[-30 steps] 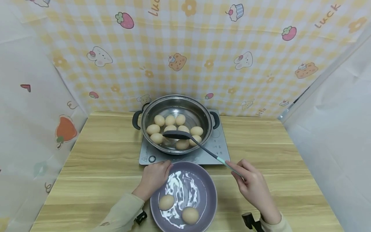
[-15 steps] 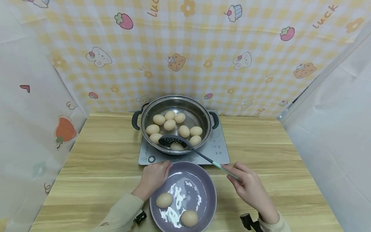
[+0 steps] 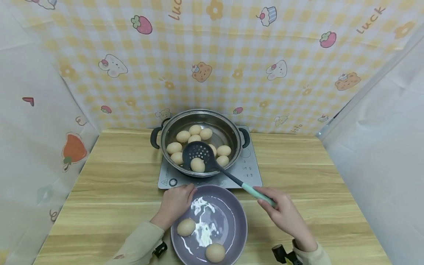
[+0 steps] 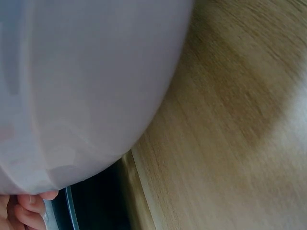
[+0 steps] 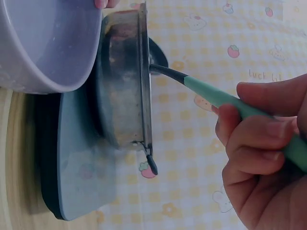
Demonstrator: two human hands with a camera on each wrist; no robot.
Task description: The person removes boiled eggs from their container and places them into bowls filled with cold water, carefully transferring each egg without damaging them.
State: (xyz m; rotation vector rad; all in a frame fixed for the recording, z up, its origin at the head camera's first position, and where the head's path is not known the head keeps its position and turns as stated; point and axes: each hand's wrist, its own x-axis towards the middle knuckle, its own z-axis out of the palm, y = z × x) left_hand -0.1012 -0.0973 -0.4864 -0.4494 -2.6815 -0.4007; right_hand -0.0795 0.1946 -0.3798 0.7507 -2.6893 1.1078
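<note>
My right hand (image 3: 285,213) grips the mint-green handle of a slotted spoon (image 3: 198,149), seen close in the right wrist view. The spoon's black perforated bowl is inside the steel pot (image 3: 169,160), with one egg (image 3: 197,165) lying on its lower part. Several other eggs sit around it in the pot. My left hand (image 3: 177,202) holds the far left rim of a purple bowl (image 3: 236,224); its fingertips show at the bowl's edge in the left wrist view. Two eggs lie in this bowl, one at the left (image 3: 186,227) and one at the front (image 3: 215,253).
Under the pot is a flat grey induction cooker (image 3: 253,173), right behind the purple bowl. Black handles (image 3: 155,138) stick out from the pot's sides. Everything stands on a wooden table (image 3: 298,165), with a yellow checked cloth (image 3: 232,55) hanging behind.
From above the eggs, the slotted spoon has dipped to the pot's near side and turned face up, and an egg now lies on it. The left hand stays on the bowl's rim.
</note>
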